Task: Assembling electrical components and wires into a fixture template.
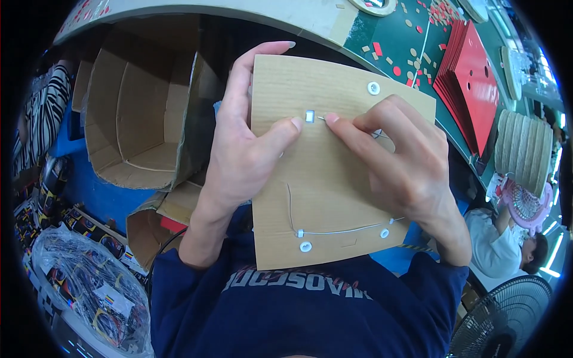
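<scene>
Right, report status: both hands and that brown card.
Left hand grips brown card, thumb at small white clip. Right hand pinches thin wire beside it. Nothing blocking.

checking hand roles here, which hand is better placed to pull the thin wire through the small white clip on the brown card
Right, probably: the right hand already pinches the thin wire beside the small white clip, while the left hand grips the flat brown card.

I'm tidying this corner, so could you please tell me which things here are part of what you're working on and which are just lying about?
In use:
- brown card panel, held by left hand
- thin wire on the panel
- small white clip, pinched by right hand

Lying about:
- open cardboard box
- stack of red sheets
- bag of cables
- fan
</scene>
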Available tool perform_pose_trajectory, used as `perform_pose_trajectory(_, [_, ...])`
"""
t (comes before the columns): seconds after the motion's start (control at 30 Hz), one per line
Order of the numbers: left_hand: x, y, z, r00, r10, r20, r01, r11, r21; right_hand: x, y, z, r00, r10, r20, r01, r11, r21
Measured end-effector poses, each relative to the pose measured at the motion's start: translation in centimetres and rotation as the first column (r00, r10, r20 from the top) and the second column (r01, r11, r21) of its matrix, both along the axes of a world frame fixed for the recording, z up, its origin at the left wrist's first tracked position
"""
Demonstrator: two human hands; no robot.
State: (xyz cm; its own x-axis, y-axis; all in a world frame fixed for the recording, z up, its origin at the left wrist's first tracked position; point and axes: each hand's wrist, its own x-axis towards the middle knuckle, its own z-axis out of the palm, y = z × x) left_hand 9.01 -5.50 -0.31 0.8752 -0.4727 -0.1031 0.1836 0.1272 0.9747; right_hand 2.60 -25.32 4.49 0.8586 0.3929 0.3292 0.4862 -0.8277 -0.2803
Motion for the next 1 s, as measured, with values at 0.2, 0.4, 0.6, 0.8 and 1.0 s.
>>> perform_pose_trajectory(0.2, [-0.2,-0.3,-0.8,0.999,0.027,0.027,-0.026,0.999,-0.022,0.9,-0.5,-0.1,0.989,0.142,0.049,-0.138,0.988,-0.076])
perform_pose_trajectory(0.4, [0.0,-0.2,-0.6,1.0,0.005,0.012,-0.005,1.0,-0.012,1.2,-0.6,-0.1,0.985,0.171,0.029,-0.169,0.985,-0.045])
perform_pose_trajectory(0.6, [0.0,-0.2,-0.3,0.999,-0.033,-0.002,0.033,0.994,-0.102,0.9,-1.7,0.2,0.984,0.175,-0.009,-0.175,0.984,-0.036])
perform_pose_trajectory(0.8, [0.2,-0.5,-0.6,1.0,-0.022,-0.011,0.021,0.995,-0.102,1.1,-2.1,0.5,0.971,0.225,-0.077,-0.23,0.97,-0.08])
perform_pose_trajectory(1.0, [0.1,-0.8,-1.1,1.0,-0.014,-0.023,0.01,0.99,-0.139,1.0,-1.9,0.6,0.97,0.198,-0.139,-0.206,0.978,-0.043])
